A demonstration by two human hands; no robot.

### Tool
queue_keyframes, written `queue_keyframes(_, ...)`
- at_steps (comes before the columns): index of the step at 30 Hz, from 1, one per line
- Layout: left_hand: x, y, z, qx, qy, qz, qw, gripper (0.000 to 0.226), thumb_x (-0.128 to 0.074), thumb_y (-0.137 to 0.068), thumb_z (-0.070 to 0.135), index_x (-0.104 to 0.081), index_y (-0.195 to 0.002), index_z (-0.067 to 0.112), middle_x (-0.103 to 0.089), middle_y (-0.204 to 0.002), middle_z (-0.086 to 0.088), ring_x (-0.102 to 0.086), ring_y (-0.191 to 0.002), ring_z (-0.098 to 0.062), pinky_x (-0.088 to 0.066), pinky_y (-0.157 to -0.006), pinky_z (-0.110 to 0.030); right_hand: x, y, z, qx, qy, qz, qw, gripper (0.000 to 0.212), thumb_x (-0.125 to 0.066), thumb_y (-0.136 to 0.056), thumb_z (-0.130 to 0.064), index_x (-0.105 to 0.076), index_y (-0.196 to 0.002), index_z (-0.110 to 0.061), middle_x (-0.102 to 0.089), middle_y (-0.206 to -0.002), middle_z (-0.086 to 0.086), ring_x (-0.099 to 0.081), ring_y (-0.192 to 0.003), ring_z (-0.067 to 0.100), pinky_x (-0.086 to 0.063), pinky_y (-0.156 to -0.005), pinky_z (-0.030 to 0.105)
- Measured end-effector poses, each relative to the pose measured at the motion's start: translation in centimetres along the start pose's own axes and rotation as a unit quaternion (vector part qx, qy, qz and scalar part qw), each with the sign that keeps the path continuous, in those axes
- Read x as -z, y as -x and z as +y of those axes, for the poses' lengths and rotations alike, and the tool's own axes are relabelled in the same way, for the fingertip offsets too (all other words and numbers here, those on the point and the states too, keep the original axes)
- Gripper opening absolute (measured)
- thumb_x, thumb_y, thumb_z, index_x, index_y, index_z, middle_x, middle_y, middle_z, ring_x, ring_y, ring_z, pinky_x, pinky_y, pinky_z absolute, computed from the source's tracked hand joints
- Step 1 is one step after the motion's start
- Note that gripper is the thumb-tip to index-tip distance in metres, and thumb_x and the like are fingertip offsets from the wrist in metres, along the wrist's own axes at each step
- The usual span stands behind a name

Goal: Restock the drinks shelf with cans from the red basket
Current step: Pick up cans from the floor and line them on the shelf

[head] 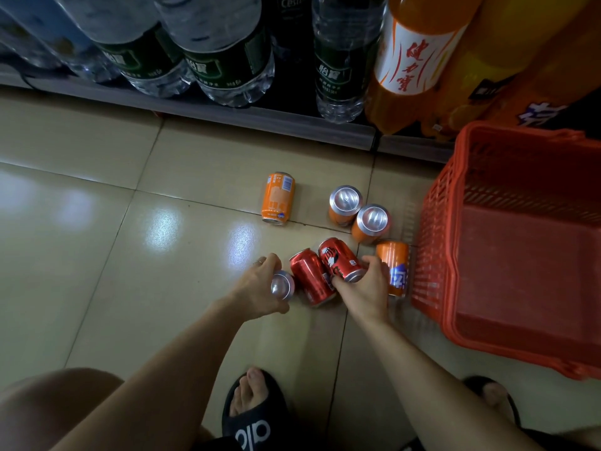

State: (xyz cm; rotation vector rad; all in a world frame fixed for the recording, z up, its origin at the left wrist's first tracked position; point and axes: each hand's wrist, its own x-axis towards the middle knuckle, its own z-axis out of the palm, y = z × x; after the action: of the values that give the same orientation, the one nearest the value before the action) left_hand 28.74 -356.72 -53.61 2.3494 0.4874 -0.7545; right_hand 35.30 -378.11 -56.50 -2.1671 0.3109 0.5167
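crouched low over the tiled floor, both hands down among loose cans. left hand curled round a can with only its silver end showing — colour hidden. right hand pinching the near end of a red can lying tilted, touching a second red can between the two hands. just right of the right hand, an orange can on its side, close against the wall of the red basket, which looks emptied out. farther off, two orange cans upright, touching, and one more orange can lying alone to the left. drinks shelf at the far edge, packed with water bottles and a large orange soda bottle.

risks from here: lifting the tilted red can likely nudges its neighbour — round cans on smooth glossy tile, free to roll away or under the shelf lip. one can per hand, gripped by the end rather than the waist, could slip and dent. a sweep of the right wrist could knock the orange can beside the basket. a bare toe in the sandal sits right beneath any drop.
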Motion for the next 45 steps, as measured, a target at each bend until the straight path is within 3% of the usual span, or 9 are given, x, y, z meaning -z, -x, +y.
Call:
queue_keyframes(9,0.2,0.3,0.7,-0.023,-0.128,-0.026,0.991,0.065,-0.081,-0.073,0.02,-0.042,-0.125,0.014,-0.053,-0.121,-0.004,-0.061,-0.1,-0.031,-0.05,-0.074,-0.037,0.6,0.1,-3.3,0.068,0.007,0.047,0.997,0.062,-0.082,-0.065,-0.017,-0.057,-0.122,-0.021,-0.046,-0.118,-0.003,-0.053,-0.108,0.017,-0.048,-0.101,0.032)
queue_keyframes(20,11.8,6.1,6.1,-0.06,-0.029,0.033,0.997,0.075,-0.063,-0.045,0.06,-0.06,-0.112,0.024,-0.066,-0.102,0.007,-0.066,-0.092,-0.021,-0.055,-0.076,-0.034,4.9,3.5,-12.3,0.153,0.009,0.07,0.986,0.061,-0.081,-0.068,-0.026,-0.057,-0.124,-0.02,-0.043,-0.115,-0.008,-0.05,-0.115,0.021,-0.045,-0.098,0.029)
queue_keyframes(22,16.3,8.8,9.3,-0.067,0.001,0.059,0.996,0.073,-0.064,-0.044,0.061,-0.062,-0.107,0.026,-0.068,-0.099,0.009,-0.066,-0.091,-0.016,-0.053,-0.073,-0.024,7.7,5.0,-15.7,0.145,-0.002,0.07,0.987,0.061,-0.081,-0.065,-0.027,-0.058,-0.121,-0.021,-0.047,-0.111,-0.006,-0.052,-0.108,0.02,-0.047,-0.093,0.03)
queue_keyframes(24,21.4,11.9,13.6,-0.076,0.03,0.087,0.993,0.063,-0.074,-0.049,0.06,-0.064,-0.101,0.027,-0.069,-0.094,0.011,-0.065,-0.086,-0.009,-0.046,-0.068,-0.01,11.6,7.1,-20.3,0.151,-0.009,0.077,0.985,0.055,-0.08,-0.062,-0.033,-0.061,-0.113,-0.021,-0.054,-0.106,-0.004,-0.055,-0.1,0.019,-0.046,-0.086,0.028)
queue_keyframes(28,32.5,18.7,23.3,-0.102,0.093,0.124,0.983,0.058,-0.092,-0.051,0.051,-0.067,-0.1,0.032,-0.073,-0.096,0.013,-0.07,-0.087,-0.006,-0.06,-0.08,-0.035,21.4,11.8,-31.5,0.154,-0.081,0.067,0.982,0.058,-0.071,-0.056,-0.047,-0.062,-0.106,-0.019,-0.056,-0.103,-0.001,-0.057,-0.097,0.019,-0.047,-0.081,0.029)
queue_keyframes(32,44.2,26.5,33.6,-0.174,0.118,0.167,0.963,0.062,-0.1,-0.052,0.042,-0.067,-0.104,0.035,-0.073,-0.1,0.012,-0.069,-0.092,-0.004,-0.056,-0.08,-0.032,33.6,17.1,-44.3,0.193,-0.108,0.09,0.971,0.035,-0.08,-0.054,-0.032,-0.06,-0.081,-0.022,-0.057,-0.091,-0.001,-0.054,-0.086,0.012,-0.043,-0.072,0.023)
queue_keyframes(36,55.7,35.3,44.3,-0.247,0.133,0.199,0.939,0.067,-0.091,-0.051,0.045,-0.066,-0.112,0.031,-0.07,-0.11,0.011,-0.067,-0.098,0.002,-0.05,-0.082,-0.023,46.7,24.0,-57.3,0.253,-0.128,0.14,0.949,0.043,-0.087,-0.058,-0.017,-0.065,-0.095,-0.021,-0.052,-0.099,-0.013,-0.054,-0.101,0.011,-0.038,-0.082,0.008)
queue_keyframes(41,68.2,46.0,57.0,-0.342,0.15,0.217,0.902,0.061,-0.088,-0.05,0.054,-0.067,-0.106,0.042,-0.072,-0.113,0.009,-0.069,-0.107,-0.009,-0.055,-0.095,-0.035,61.4,32.4,-71.6,0.326,-0.174,0.166,0.914,0.05,-0.089,-0.065,-0.021,-0.061,-0.104,-0.036,-0.057,-0.109,-0.012,-0.059,-0.101,0.006,-0.047,-0.087,0.023)
queue_keyframes(45,76.0,53.8,66.9,-0.434,0.128,0.244,0.858,0.06,-0.083,-0.051,0.057,-0.068,-0.106,0.038,-0.07,-0.11,0.008,-0.068,-0.101,-0.001,-0.049,-0.086,-0.019,71.7,38.1,-80.8,0.382,-0.219,0.182,0.879,0.065,-0.086,-0.065,-0.033,-0.062,-0.125,-0.031,-0.066,-0.117,-0.01,-0.066,-0.106,0.008,-0.055,-0.095,0.034)
